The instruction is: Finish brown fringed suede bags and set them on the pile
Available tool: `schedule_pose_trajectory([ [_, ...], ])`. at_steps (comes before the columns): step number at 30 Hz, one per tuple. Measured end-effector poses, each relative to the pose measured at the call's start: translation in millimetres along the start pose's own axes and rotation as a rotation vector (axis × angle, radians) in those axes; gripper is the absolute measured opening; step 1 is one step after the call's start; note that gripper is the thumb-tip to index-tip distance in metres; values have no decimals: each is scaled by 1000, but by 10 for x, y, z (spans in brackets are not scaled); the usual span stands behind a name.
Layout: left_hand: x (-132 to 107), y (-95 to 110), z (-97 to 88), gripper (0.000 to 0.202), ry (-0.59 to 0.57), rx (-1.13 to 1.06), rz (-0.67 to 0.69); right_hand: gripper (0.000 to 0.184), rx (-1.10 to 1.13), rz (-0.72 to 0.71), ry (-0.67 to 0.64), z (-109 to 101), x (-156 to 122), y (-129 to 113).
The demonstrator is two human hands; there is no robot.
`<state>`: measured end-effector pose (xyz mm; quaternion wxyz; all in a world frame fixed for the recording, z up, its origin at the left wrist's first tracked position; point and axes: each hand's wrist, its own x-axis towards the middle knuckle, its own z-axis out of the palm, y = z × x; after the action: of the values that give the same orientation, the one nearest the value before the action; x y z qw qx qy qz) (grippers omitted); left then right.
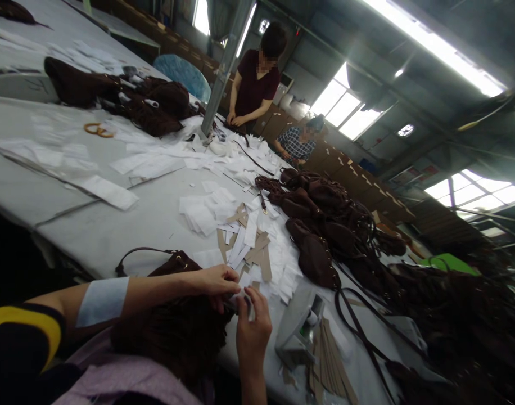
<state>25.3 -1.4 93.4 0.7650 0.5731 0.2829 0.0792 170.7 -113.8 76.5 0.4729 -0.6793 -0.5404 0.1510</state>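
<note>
My left hand [218, 283] and my right hand [254, 322] meet above the near table edge, fingers closed in a pinch. Between their fingertips is a small piece of white paper [243, 295]; what it covers, if anything, is too small to tell. Under my left forearm lies a dark brown fringed bag [177, 332], partly hidden by the arm. Its strap [145, 249] arches out on the far side. A white patch of sheet [102, 301] clings to my left forearm.
Loose white paper strips [207, 211] and grey-brown card strips [257, 253] lie ahead. A grey box-like holder [297, 329] stands right, beside fanned card strips [331, 365]. Brown bags [316, 247] pile up at right, others [135, 101] far left. Two people [257, 84] work beyond a metal post [224, 73].
</note>
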Motion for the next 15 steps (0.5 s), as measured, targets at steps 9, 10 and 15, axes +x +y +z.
schedule_pose_trajectory([
  [9, 27, -35, -28, 27, -49, -132, -106, 33, -314, -395, -115, 34, -45, 79],
  [10, 40, -33, -37, 29, -59, -159, -153, 32, -319, -402, -116, 35, -44, 63],
  [15, 91, -8, -65, 32, -67, -200, -252, 31, -312, -452, -128, 51, -28, 8],
])
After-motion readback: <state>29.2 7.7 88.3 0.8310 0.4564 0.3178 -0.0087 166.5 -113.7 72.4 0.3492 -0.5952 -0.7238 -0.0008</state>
